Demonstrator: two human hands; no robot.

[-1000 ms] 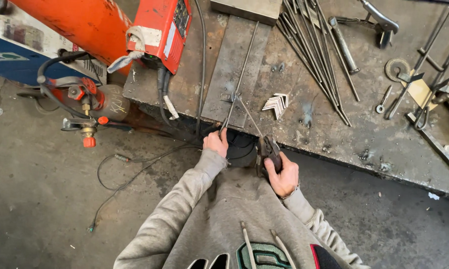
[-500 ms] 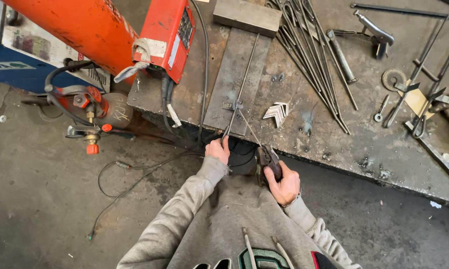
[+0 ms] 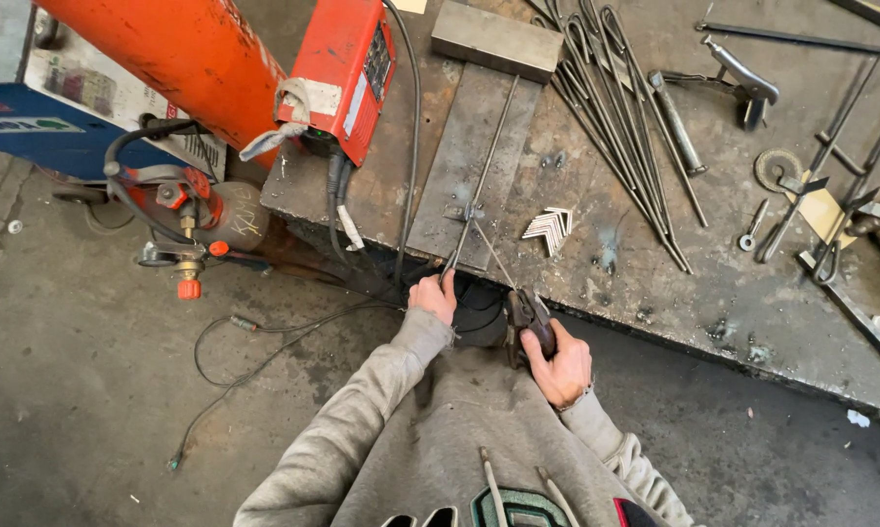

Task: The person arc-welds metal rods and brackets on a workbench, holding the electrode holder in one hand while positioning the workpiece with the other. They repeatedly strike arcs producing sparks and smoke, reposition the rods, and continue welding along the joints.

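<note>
Spanning most of the view, the steel surface (image 3: 654,263) carries a red welder box (image 3: 347,73) far left of the fingers, w/ an orange cylinder (image 3: 181,54) beyond it. A flat plate (image 3: 469,166) lies straight ahead of the fingers; a bundle of long rods (image 3: 620,137) fans out ahead-right, small angle pieces (image 3: 549,226) nearer. Since a sec ago the view has closed in a bit, but both hands sit where they were at the surface edge, so the work looks to be in the same hold. Left hand (image 3: 432,296) has its fingers wrapped round the near end of a thin rod (image 3: 484,171) running away over the plate. Right hand (image 3: 557,361) is closed on dark pliers (image 3: 530,314), whose nose meets a second thin rod (image 3: 493,256) angling up-left to the first.
</note>
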